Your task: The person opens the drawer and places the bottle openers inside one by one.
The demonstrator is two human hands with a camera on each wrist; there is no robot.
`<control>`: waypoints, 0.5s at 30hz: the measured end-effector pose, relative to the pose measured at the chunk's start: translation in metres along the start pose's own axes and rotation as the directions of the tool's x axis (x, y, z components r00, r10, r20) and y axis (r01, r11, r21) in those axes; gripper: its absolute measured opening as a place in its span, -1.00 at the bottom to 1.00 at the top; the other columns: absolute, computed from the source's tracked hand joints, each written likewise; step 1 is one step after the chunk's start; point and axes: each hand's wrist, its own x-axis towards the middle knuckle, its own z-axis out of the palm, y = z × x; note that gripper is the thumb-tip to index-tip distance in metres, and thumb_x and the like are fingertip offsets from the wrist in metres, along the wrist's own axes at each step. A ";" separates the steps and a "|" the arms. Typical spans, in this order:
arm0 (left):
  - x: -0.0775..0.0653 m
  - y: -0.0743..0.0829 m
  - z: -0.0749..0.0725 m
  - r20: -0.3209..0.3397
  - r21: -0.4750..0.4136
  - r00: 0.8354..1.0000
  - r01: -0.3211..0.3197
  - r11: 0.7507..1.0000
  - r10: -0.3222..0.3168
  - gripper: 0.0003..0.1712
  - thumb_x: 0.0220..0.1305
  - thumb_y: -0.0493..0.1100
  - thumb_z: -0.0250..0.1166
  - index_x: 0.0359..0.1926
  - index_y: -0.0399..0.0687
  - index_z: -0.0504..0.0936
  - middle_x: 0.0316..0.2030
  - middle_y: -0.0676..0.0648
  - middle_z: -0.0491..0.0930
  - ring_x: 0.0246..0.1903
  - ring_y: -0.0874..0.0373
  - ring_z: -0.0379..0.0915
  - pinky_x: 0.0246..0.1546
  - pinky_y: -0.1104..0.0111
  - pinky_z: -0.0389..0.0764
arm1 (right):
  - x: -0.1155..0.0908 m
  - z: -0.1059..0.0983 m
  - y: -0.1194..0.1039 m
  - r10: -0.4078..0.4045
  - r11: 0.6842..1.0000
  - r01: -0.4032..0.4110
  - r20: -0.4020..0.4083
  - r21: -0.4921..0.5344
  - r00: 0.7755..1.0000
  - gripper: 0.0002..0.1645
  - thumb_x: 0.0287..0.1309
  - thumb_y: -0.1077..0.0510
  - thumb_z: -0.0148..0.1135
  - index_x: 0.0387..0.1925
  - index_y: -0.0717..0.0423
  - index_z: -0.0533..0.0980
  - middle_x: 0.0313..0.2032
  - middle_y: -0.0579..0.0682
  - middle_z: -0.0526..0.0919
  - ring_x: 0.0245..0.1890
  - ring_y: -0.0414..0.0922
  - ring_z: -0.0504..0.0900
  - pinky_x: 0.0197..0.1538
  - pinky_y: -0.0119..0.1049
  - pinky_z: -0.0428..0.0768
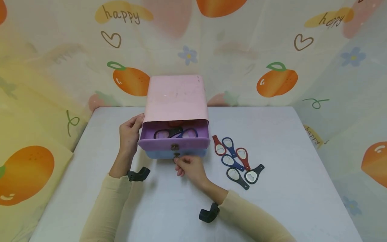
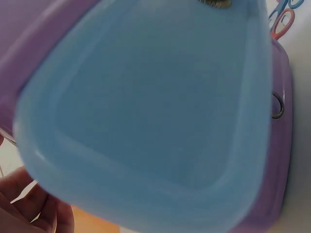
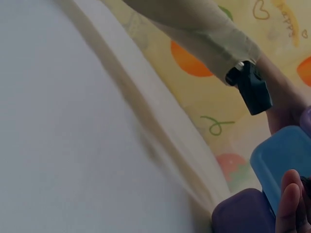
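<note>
A small chest of drawers with a pink top stands at the table's far edge. Its purple upper drawer is pulled partway out, with a black bottle opener and a blue bottle opener inside. Below it is a blue drawer, whose front fills much of the left wrist view. My left hand touches the chest's left side with its fingertips. At the blue drawer's front, my right hand pinches the small ring pull between thumb and finger. In the right wrist view, its fingers overlap the blue front.
Several bottle openers in red, blue and black lie flat on the white table right of the chest. A lower purple drawer with a metal ring shows beneath the blue one. A patterned cloth hangs behind.
</note>
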 end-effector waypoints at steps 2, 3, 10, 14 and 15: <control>0.001 0.000 0.000 -0.005 0.024 1.000 0.013 1.000 -0.012 -0.58 0.31 -0.04 0.29 0.05 -0.26 0.66 -0.36 0.34 0.67 -0.14 0.33 0.55 -0.03 0.51 0.49 | -0.003 0.001 0.000 0.006 1.000 -0.006 0.011 -0.009 1.000 -0.72 0.28 0.24 0.20 -0.35 0.46 0.61 -0.53 0.27 0.63 -0.67 -0.29 0.54 -0.53 -0.51 0.55; 0.001 0.000 0.000 -0.005 0.035 1.000 0.020 0.999 -0.019 -0.55 0.31 -0.03 0.29 0.06 -0.26 0.64 -0.35 0.33 0.66 -0.14 0.33 0.56 -0.02 0.50 0.49 | -0.005 0.001 0.000 0.010 1.000 -0.009 0.017 -0.013 1.000 -0.73 0.29 0.24 0.19 -0.35 0.45 0.62 -0.51 0.29 0.63 -0.67 -0.29 0.54 -0.53 -0.51 0.55; 0.002 0.001 -0.001 -0.002 0.060 1.000 0.030 0.998 -0.030 -0.53 0.30 0.01 0.29 0.08 -0.24 0.64 -0.31 0.31 0.67 -0.11 0.33 0.56 0.01 0.47 0.49 | -0.017 0.001 0.000 0.015 0.999 -0.011 0.061 -0.053 0.998 -0.74 0.31 0.20 0.18 -0.34 0.36 0.63 -0.47 0.32 0.64 -0.62 -0.25 0.55 -0.49 -0.52 0.56; 0.002 0.000 -0.001 0.004 0.029 1.000 0.021 0.999 -0.022 -0.52 0.30 -0.03 0.30 0.08 -0.30 0.62 -0.34 0.34 0.67 -0.14 0.35 0.58 -0.01 0.51 0.50 | -0.024 0.001 -0.001 0.026 0.998 -0.021 0.077 -0.064 0.997 -0.73 0.31 0.17 0.20 -0.34 0.35 0.62 -0.48 0.27 0.64 -0.61 -0.25 0.56 -0.46 -0.52 0.58; 0.002 0.000 -0.001 0.004 0.028 1.000 0.015 0.999 -0.015 -0.53 0.31 -0.04 0.30 0.08 -0.32 0.62 -0.36 0.36 0.67 -0.17 0.36 0.59 -0.03 0.53 0.51 | -0.026 0.001 -0.001 0.030 0.998 -0.025 0.081 -0.064 0.996 -0.72 0.31 0.16 0.20 -0.34 0.36 0.62 -0.48 0.27 0.64 -0.61 -0.25 0.56 -0.46 -0.52 0.58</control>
